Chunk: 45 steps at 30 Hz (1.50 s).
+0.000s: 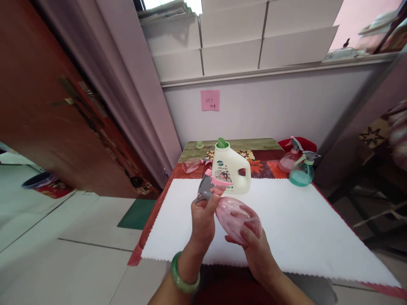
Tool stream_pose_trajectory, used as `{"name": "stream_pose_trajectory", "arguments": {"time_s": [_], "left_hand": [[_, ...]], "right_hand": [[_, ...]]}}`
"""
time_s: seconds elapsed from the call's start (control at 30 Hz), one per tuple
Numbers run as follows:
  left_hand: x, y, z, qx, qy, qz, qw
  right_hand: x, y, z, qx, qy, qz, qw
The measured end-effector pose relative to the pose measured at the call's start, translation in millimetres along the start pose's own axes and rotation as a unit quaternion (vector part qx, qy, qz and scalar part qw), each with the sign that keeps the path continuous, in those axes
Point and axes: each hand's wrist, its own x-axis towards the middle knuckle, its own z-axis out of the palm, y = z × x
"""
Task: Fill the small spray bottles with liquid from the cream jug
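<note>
A clear pink spray bottle (233,214) is held tilted above the white cloth (292,228), its neck toward the upper left. My left hand (204,216), with a green bangle on its wrist, is closed around the grey and pink spray head (205,188) at the neck. Wrapped around the bottle's rounded base is my right hand (254,248). Just behind them stands a cream detergent jug (240,176) with a handle and a green spout in its uncapped mouth. Whether the spray head is screwed tight I cannot tell.
A second pink spray bottle (191,166) lies on its side at the back left, near a small green cap (199,145). At the back right stand a pink-filled spray bottle (288,160) and a teal-filled one (301,174). A wall with a pink note (210,100) rises behind the table.
</note>
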Motion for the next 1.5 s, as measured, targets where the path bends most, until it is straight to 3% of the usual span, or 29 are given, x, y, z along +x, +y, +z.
{"name": "stream_pose_trajectory", "arguments": {"time_s": [0.17, 0.27, 0.4, 0.47, 0.57, 0.7, 0.8, 0.83, 0.9, 1.0, 1.07, 1.13, 1.27, 1.4, 1.5], "left_hand": [[1.2, -1.1, 0.0, -0.038, 0.04, -0.093, 0.994], [0.1, -0.2, 2.9, -0.071, 0.058, -0.112, 0.989], [-1.8, 0.9, 5.1, -0.086, 0.014, -0.11, 0.99], [-2.7, 2.5, 3.1, -0.088, -0.017, -0.118, 0.989], [-1.8, 7.1, -4.4, -0.076, -0.091, -0.136, 0.984], [5.1, 9.6, -15.7, -0.049, -0.208, -0.152, 0.965], [9.1, 0.7, -18.7, -0.057, -0.198, -0.151, 0.967], [9.4, -3.9, -18.4, -0.07, -0.164, -0.14, 0.974], [8.6, -13.2, -17.0, -0.098, -0.071, -0.106, 0.987], [6.6, -22.0, -15.9, -0.098, 0.025, -0.066, 0.993], [5.9, -22.9, -17.6, -0.075, 0.033, -0.059, 0.995], [5.9, -21.1, -21.0, -0.049, 0.016, -0.062, 0.997], [7.0, -18.5, -28.5, -0.016, -0.007, -0.073, 0.997], [1.3, -27.7, -34.8, -0.024, 0.043, -0.082, 0.995], [-15.2, -40.2, -38.6, -0.009, 0.057, -0.11, 0.992]], "right_hand": [[-0.9, 3.9, 1.3, 0.014, 0.013, 0.035, 0.999], [-2.3, 6.6, 0.2, 0.024, 0.023, 0.057, 0.998], [-2.8, 7.6, -3.6, 0.064, 0.029, 0.081, 0.994], [-0.9, 6.1, -7.2, 0.094, 0.009, 0.127, 0.987], [4.4, 4.9, -16.1, 0.143, -0.07, 0.26, 0.953], [9.6, 9.3, -28.4, 0.174, -0.197, 0.416, 0.87], [8.8, 11.0, -28.1, 0.182, -0.249, 0.467, 0.829], [7.9, 10.5, -25.6, 0.179, -0.25, 0.467, 0.829], [5.9, 9.0, -18.7, 0.153, -0.213, 0.417, 0.87], [4.9, 10.9, -9.9, 0.064, -0.099, 0.225, 0.967], [6.3, 16.5, -8.5, 0.008, -0.058, 0.118, 0.991], [8.7, 23.7, -10.2, -0.018, -0.061, 0.092, 0.994], [11.8, 35.6, -15.5, -0.008, -0.093, 0.134, 0.987], [13.5, 43.1, -13.0, -0.006, -0.08, 0.155, 0.985], [18.2, 45.1, -5.9, -0.014, -0.067, 0.134, 0.989]]}}
